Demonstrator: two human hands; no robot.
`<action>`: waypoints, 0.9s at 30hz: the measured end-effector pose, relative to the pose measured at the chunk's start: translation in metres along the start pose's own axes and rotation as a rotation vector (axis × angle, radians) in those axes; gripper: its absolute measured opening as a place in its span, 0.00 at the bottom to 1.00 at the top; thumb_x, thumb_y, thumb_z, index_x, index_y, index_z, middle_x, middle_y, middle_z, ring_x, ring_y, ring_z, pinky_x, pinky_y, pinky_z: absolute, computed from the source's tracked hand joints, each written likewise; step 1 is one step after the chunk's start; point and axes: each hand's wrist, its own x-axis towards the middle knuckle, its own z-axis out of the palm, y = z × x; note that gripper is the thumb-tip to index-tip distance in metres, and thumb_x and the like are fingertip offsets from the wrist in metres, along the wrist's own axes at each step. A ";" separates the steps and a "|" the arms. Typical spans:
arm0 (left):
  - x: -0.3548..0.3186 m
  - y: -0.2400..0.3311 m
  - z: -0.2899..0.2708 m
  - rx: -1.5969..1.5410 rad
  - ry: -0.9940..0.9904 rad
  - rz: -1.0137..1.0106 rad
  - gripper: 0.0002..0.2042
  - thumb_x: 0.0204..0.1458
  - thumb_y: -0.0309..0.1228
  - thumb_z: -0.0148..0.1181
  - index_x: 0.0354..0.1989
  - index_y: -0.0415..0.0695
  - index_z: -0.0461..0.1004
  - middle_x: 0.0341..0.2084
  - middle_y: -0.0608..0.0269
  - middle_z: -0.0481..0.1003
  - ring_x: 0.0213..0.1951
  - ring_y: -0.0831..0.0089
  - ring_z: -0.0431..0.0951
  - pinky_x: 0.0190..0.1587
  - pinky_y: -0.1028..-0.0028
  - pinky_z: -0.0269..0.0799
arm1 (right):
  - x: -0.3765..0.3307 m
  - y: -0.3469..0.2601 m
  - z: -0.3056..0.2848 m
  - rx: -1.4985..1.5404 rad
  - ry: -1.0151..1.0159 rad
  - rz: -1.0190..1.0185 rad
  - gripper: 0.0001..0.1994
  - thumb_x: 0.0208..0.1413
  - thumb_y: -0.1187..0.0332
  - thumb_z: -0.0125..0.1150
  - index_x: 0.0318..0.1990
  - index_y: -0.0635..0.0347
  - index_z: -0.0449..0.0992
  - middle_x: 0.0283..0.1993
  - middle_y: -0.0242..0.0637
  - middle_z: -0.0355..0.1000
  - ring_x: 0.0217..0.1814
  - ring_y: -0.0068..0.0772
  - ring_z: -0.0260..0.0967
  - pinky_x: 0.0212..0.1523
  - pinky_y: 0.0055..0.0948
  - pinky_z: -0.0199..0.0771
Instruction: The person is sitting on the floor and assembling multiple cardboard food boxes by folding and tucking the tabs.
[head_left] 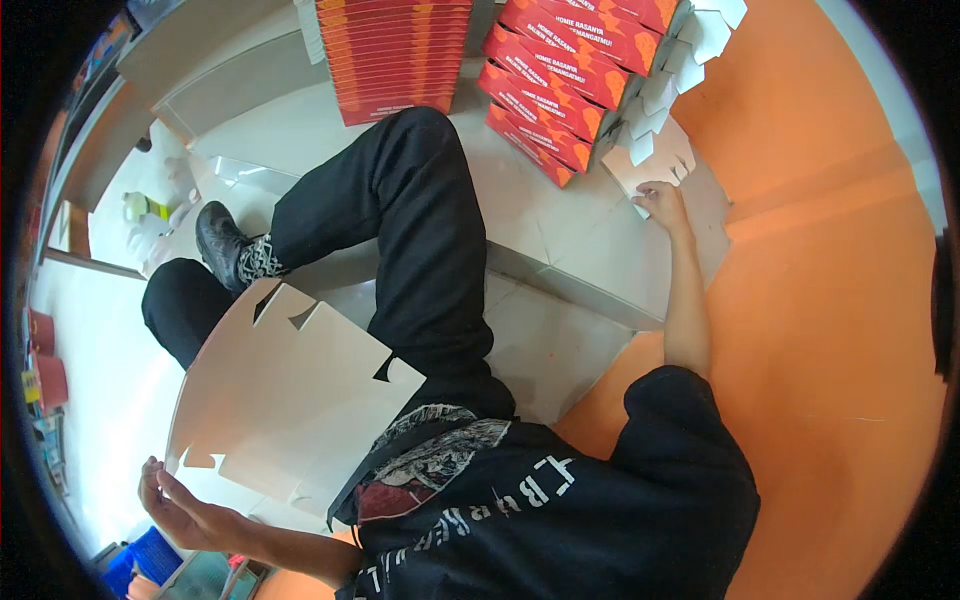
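I see left hand (172,505) open at flat carton blank (285,395), unfolded; right hand (662,203) pinching next blank (655,160); folded red stacks (560,75) done.

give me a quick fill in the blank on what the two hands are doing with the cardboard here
1. The left hand steadies a large flat cardboard sheet that rests against the person's ____ trousers.
2. The right hand reaches out to a flat cardboard blank lying on the ____ beside the stacks.
3. The stacks of folded boxes by the right hand are mostly ____ in colour.

Missing words: black; floor; red
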 end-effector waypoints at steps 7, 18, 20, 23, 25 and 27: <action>0.007 -0.009 -0.001 0.014 0.017 -0.002 0.11 0.57 0.34 0.51 0.40 0.40 0.74 0.39 0.56 0.76 0.45 0.62 0.76 0.50 0.60 0.71 | 0.007 -0.008 -0.008 -0.027 -0.097 0.022 0.16 0.36 0.67 0.70 0.35 0.64 0.79 0.32 0.46 0.76 0.36 0.37 0.74 0.40 0.31 0.73; 0.008 -0.020 -0.001 -0.094 -0.003 -0.006 0.15 0.57 0.34 0.53 0.45 0.35 0.71 0.41 0.53 0.74 0.44 0.66 0.74 0.47 0.68 0.71 | 0.012 -0.004 -0.012 0.020 -0.190 0.077 0.18 0.33 0.70 0.71 0.37 0.65 0.78 0.35 0.47 0.75 0.35 0.36 0.74 0.36 0.30 0.74; 0.007 -0.020 -0.001 -0.066 -0.011 0.016 0.14 0.57 0.34 0.53 0.44 0.35 0.72 0.41 0.53 0.74 0.44 0.66 0.74 0.48 0.67 0.71 | 0.013 -0.003 -0.012 0.017 -0.191 0.038 0.18 0.34 0.69 0.71 0.37 0.65 0.78 0.35 0.45 0.75 0.34 0.33 0.73 0.37 0.29 0.73; 0.006 -0.018 -0.002 -0.003 -0.008 0.013 0.12 0.57 0.34 0.51 0.43 0.39 0.73 0.40 0.55 0.75 0.45 0.66 0.75 0.49 0.65 0.71 | 0.013 -0.003 -0.012 -0.006 -0.191 0.020 0.18 0.35 0.70 0.71 0.38 0.64 0.78 0.34 0.43 0.75 0.33 0.31 0.72 0.37 0.28 0.73; 0.006 -0.016 -0.002 0.025 -0.005 -0.002 0.11 0.58 0.34 0.49 0.42 0.42 0.73 0.39 0.58 0.76 0.46 0.67 0.75 0.51 0.63 0.71 | 0.013 -0.003 -0.013 -0.009 -0.191 0.010 0.18 0.35 0.70 0.71 0.38 0.64 0.78 0.34 0.43 0.75 0.33 0.30 0.72 0.37 0.29 0.73; 0.006 -0.016 -0.002 0.061 0.001 0.004 0.11 0.58 0.35 0.49 0.42 0.42 0.74 0.40 0.58 0.76 0.46 0.67 0.75 0.50 0.63 0.72 | 0.013 -0.003 -0.014 0.103 -0.230 0.139 0.18 0.36 0.71 0.70 0.39 0.64 0.77 0.35 0.44 0.74 0.35 0.34 0.72 0.36 0.29 0.74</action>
